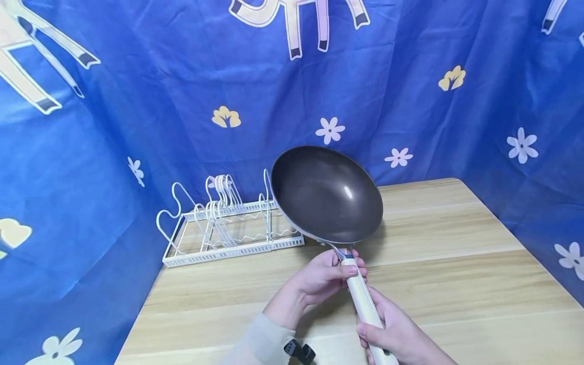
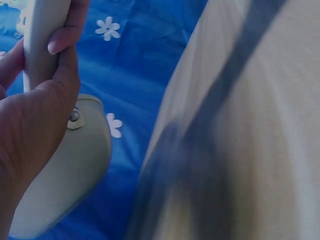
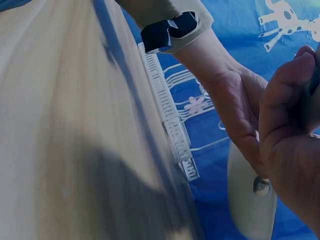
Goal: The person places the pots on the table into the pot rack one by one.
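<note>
A frying pan point(image 1: 326, 195) with a dark inside, pale outside and white handle is held up over the table, tilted so that its bowl faces me. My left hand point(image 1: 326, 276) holds the handle close to the pan, thumb across its top. Further back, my right hand point(image 1: 394, 327) grips the same handle, the thumb lying over it. In the left wrist view, the pale underside of the pan point(image 2: 75, 165) shows beyond my left hand point(image 2: 40, 120). In the right wrist view, my right hand point(image 3: 292, 135) has curled fingers, and the handle is mostly hidden.
A white wire rack point(image 1: 228, 251) with upright loops stands at the table's back left, partly behind the pan. The wood-grain table point(image 1: 456, 274) reaches to a blue patterned curtain point(image 1: 182, 101) at the back and sides. A black device point(image 1: 299, 351) is strapped at my left wrist.
</note>
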{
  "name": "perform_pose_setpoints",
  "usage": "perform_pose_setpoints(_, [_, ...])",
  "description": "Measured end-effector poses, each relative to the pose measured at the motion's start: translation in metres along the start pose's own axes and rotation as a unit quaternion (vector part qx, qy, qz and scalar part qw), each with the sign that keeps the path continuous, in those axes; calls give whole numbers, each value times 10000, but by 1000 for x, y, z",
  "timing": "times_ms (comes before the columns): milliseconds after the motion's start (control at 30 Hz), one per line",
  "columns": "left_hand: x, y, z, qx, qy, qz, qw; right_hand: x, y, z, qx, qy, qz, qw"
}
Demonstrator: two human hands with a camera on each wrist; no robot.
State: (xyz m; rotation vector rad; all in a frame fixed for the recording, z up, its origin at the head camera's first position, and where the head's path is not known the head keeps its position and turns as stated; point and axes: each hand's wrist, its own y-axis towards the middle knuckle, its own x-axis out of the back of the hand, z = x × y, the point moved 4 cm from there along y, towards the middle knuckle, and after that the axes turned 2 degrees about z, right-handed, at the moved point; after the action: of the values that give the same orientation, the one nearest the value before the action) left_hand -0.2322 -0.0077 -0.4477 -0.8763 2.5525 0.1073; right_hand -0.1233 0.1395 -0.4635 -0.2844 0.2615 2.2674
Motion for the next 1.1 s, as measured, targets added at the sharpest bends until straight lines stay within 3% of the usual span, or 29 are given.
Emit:
perform_pose_setpoints(400, [0,-28,-21,-238,630,-280,9973,-13,12,8,311,-90,508,9982])
perform_pose_setpoints(533, [0,-39,-27,-321,961,-463,9938,-15,15,12,211,-522,584,9967])
perform_pose_setpoints(767, [-3,-53,-37,-434,1753,-829,9801,-24,17,24,-492,-1530,426,9861])
perform_pose_setpoints(933, [-4,-58,-41,-495,2105,-1162,9694,-29,17,30,-645,-1648,325,9837])
perform_pose_setpoints(1100, [-6,-68,-47,-550,2363,-1452,9592,-31,20,29,-508,-1382,539,9876])
